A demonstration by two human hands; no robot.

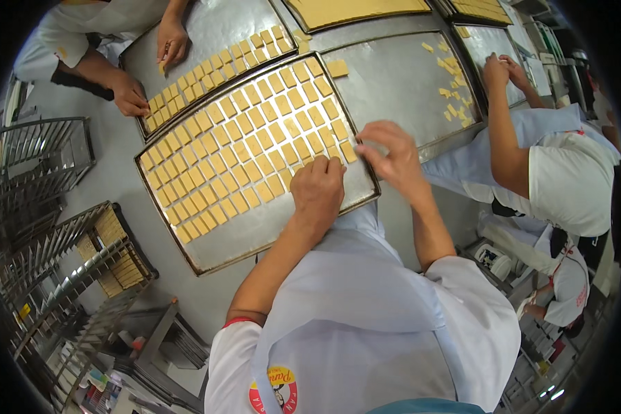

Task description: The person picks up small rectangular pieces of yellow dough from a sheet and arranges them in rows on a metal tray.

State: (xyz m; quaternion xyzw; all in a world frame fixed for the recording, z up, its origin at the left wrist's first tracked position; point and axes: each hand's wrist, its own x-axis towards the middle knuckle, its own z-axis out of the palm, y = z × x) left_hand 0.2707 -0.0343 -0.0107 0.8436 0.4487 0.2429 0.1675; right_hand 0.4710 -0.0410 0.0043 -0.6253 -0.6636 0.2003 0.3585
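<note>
A metal baking tray [222,259] lies before me with rows of small rectangular dough pieces [252,171] on it. My left hand [318,186] rests over the near row towards the tray's right end, its fingertips down at the dough pieces; whether it grips one is hidden. Just past the tray's right rim is my right hand [390,152], slightly blurred, with thumb and fingers apart beside the last piece of that row. I see nothing held in it. One loose piece of dough [337,68] lies outside the tray's upper right corner.
Beyond my tray, a co-worker's hands [130,95] touch dough pieces on another tray [227,26]. To the right, a tray [388,52] holds scattered dough scraps [453,72]. Another co-worker's hands [504,72] are over a further tray. Metal racks [83,259] stand at left.
</note>
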